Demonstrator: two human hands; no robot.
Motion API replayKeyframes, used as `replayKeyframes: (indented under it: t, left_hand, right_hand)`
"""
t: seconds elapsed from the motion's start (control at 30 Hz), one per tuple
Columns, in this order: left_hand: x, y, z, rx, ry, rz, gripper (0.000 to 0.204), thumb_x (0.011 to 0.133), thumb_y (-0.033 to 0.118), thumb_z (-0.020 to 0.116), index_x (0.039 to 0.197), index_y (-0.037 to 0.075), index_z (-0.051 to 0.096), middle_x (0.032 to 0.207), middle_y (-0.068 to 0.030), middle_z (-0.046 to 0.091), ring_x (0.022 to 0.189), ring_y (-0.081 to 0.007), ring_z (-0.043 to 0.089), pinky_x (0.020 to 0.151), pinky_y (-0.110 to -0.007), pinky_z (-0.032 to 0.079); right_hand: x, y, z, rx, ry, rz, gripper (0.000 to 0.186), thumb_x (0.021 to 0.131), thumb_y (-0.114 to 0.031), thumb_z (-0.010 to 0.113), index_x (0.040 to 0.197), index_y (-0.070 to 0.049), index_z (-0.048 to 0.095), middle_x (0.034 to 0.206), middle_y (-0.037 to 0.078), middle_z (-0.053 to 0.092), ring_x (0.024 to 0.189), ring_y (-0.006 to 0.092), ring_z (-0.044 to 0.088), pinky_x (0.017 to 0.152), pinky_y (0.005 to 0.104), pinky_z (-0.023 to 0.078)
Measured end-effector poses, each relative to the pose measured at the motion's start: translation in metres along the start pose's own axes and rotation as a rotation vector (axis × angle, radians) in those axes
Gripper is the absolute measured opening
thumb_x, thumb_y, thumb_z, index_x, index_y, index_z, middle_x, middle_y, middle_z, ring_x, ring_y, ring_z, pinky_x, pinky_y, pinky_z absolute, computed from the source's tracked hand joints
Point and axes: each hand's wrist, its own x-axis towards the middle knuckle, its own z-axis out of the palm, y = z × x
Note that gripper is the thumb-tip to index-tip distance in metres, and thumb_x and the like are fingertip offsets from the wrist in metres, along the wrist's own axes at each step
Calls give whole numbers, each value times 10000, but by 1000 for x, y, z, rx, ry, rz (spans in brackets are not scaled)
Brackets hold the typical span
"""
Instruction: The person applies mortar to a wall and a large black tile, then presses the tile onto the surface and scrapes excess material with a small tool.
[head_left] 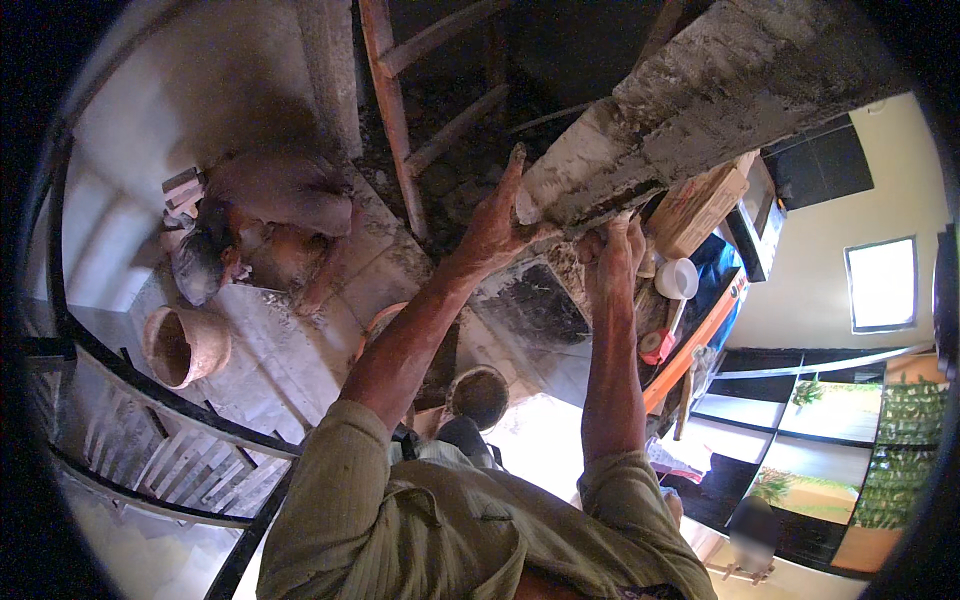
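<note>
A long, rough beam (720, 110) coated in grey mortar slants down from the upper right. At its lower end is my left hand (497, 228), laid against the edge, thumb stretched upward and apart; the beam partly hides the other fingers. Under the same edge, slightly to the right, my right hand (612, 245) is raised with its fingers curled closed. What those fingers hold, if anything, is hidden; a dark, thin strip (622, 206) runs along the beam just above them. Both hands look dusty with mortar.
A wooden ladder (395, 110) leans behind the beam. Another person (265, 215) crouches at left near a clay-coloured pot (186, 345). Below are a bucket (479, 397) and a black metal railing (180, 405). At right lie a white tub (677, 279) and an orange bar (693, 345).
</note>
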Motion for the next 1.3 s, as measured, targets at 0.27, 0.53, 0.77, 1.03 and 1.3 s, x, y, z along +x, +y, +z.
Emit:
replayKeyframes:
  t: [0.27,0.53,0.77,1.03,1.3]
  left_hand:
    - [-12,7,7,109,101,14,945,794,383,736,1442,-22,181,1305,-292,451,1214,-370,492,963,-406,447]
    - [-20,-3,13,152,86,50,889,771,306,763,1416,-23,246,1373,-286,388,1253,-400,441,1024,-424,381]
    - [-8,-11,-6,38,-84,70,986,740,289,797,1453,-16,187,1408,-264,384,1307,-347,405,1073,-392,326]
    - [-2,16,2,11,45,-19,987,791,329,748,1470,5,109,1260,-282,508,1123,-376,567,889,-402,494]
    - [-9,20,9,205,125,23,891,805,321,732,1438,-8,198,1285,-303,463,1117,-396,563,855,-418,513]
  right_hand:
    - [-3,4,0,19,17,-18,300,920,-390,598,960,-111,496,683,-73,348,542,53,325,477,219,271]
    - [-7,-3,7,3,21,11,288,923,-371,599,937,-106,488,687,-68,374,554,52,355,470,233,292]
    - [7,6,-15,-10,-58,-24,298,926,-381,590,854,-136,437,674,-62,371,530,68,378,455,241,311]
    - [0,3,-2,-22,-3,5,283,931,-380,580,876,-133,452,666,-61,357,519,72,357,450,248,304]
    - [-3,1,2,-17,-32,-37,295,927,-398,583,938,-123,476,677,-72,368,529,54,341,459,224,278]
